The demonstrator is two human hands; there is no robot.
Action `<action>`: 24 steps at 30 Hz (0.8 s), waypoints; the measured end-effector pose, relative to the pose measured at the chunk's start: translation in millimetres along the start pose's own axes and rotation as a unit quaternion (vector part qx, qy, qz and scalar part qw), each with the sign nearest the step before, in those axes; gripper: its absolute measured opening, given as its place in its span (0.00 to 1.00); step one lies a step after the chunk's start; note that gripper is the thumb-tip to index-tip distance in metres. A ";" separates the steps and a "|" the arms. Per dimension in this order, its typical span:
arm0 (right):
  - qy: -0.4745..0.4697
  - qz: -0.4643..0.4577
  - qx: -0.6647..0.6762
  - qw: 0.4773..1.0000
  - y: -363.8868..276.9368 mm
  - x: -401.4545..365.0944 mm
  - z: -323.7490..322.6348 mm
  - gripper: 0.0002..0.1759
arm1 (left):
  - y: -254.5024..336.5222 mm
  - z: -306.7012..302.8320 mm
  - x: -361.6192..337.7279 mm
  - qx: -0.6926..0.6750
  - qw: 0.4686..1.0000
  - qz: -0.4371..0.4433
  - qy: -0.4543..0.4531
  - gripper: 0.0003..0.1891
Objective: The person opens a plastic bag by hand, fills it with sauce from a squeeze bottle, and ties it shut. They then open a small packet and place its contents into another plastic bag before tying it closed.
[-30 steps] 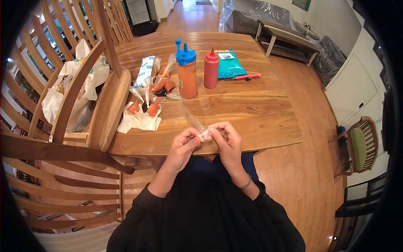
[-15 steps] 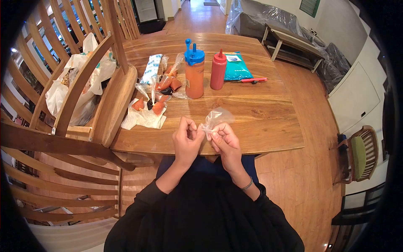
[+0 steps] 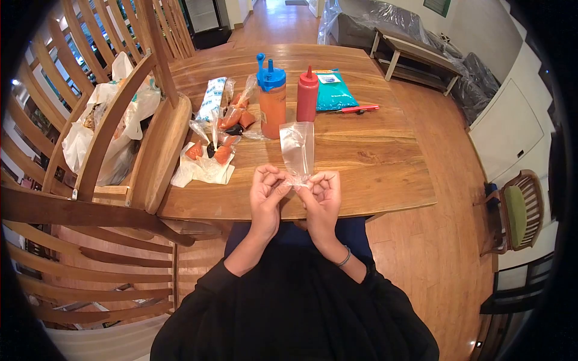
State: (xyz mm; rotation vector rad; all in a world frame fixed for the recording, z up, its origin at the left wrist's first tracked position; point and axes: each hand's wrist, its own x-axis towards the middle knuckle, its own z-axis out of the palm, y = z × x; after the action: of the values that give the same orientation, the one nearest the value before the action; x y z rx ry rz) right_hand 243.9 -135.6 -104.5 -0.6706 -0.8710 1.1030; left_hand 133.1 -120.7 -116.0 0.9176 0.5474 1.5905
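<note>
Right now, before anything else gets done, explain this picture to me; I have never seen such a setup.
There is no machine here: a person works with bare hands. The camera is worn on the head, looking forward and down, so you see roughly what the wearer faces.

The left hand and right hand pinch the gathered lower end of a clear plastic bag between them, at the near edge of the wooden table.

Farther back stand an orange bottle with a blue top and a red squeeze bottle. Right of them lies a teal packet. To the left are a blue-and-white packet and small filled bags, some on a pale paper sheet.
</note>
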 end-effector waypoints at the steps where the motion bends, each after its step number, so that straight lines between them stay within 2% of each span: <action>1: 0.004 -0.011 -0.013 1.000 -1.1 -0.5 0.2 0.15 | 0.9 -1.3 0.7 -0.002 1.000 0.013 -0.017 0.17; 4: 0.021 -0.054 -0.061 0.996 -2.2 0.8 -1.3 0.14 | 2.1 0.8 -4.1 0.024 0.999 0.032 -0.014 0.17; 7: 0.046 -0.119 -0.125 0.984 5.0 6.6 -10.7 0.14 | 3.3 8.5 -11.5 0.003 1.000 -0.002 -0.029 0.18; 9: 0.053 -0.166 -0.157 0.972 7.5 16.5 -17.9 0.14 | -0.4 6.9 -9.3 -0.036 0.996 -0.028 -0.074 0.18; 11: 0.042 -0.160 -0.207 0.964 2.0 16.5 -14.0 0.14 | 1.8 6.7 -6.5 -0.035 0.993 -0.033 -0.110 0.18; 14: 0.007 -0.117 -0.233 0.965 0.6 13.5 -11.5 0.12 | -1.8 10.9 -1.7 0.126 0.990 0.005 -0.066 0.18; 15: -0.010 -0.096 -0.233 0.968 1.9 11.3 -10.6 0.12 | 1.9 13.8 0.2 0.142 0.989 -0.011 -0.025 0.17; 18: -0.002 -0.171 -0.252 0.952 9.1 9.0 -7.0 0.09 | 0.7 13.2 2.2 0.204 0.978 0.027 0.022 0.15; 21: 0.000 -0.166 -0.197 0.966 8.2 8.2 -4.0 0.08 | -4.0 9.3 -1.5 0.338 0.935 0.104 0.034 0.15; 24: -0.013 -0.164 -0.154 0.974 4.5 8.3 4.3 0.07 | -3.4 13.5 3.5 0.365 0.907 0.204 0.056 0.13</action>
State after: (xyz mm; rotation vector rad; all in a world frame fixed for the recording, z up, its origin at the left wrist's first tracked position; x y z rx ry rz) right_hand 239.7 -126.1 -103.8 -0.7368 -1.1437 0.6872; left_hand 145.9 -118.3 -109.8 1.5849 1.1358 1.8450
